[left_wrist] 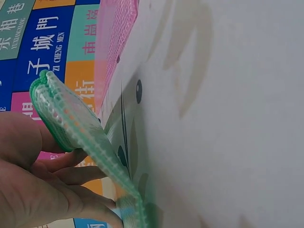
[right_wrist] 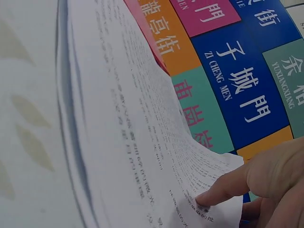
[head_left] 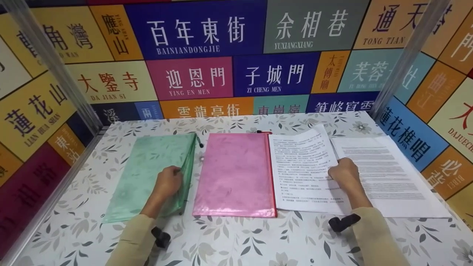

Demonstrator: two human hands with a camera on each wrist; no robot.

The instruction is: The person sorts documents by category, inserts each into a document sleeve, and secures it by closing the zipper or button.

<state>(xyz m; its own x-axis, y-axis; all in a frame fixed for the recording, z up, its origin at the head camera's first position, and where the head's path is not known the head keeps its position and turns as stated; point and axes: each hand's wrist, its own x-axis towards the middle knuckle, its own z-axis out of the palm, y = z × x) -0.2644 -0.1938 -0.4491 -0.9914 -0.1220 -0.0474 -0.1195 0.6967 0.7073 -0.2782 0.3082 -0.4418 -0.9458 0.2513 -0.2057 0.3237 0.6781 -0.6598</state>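
A green mesh zip pouch (head_left: 147, 173) lies flat at the table's left. My left hand (head_left: 168, 183) grips its right zipper edge; in the left wrist view my left hand (left_wrist: 33, 180) has fingers under the lifted green pouch (left_wrist: 71, 123) edge. Beside it lies a pink zip pouch (head_left: 234, 173). My right hand (head_left: 343, 173) pinches the right edge of a printed sheet (head_left: 299, 170), which curls up off the table. In the right wrist view my right hand (right_wrist: 270, 175) has its index finger on top of the printed sheet (right_wrist: 142, 118) and other fingers below.
A second printed sheet (head_left: 388, 173) lies to the right, partly under my right hand. The floral tablecloth (head_left: 236, 240) is bare in front. Walls covered in coloured sign panels close in three sides, with metal posts (head_left: 55, 70) (head_left: 402, 62) at the back corners.
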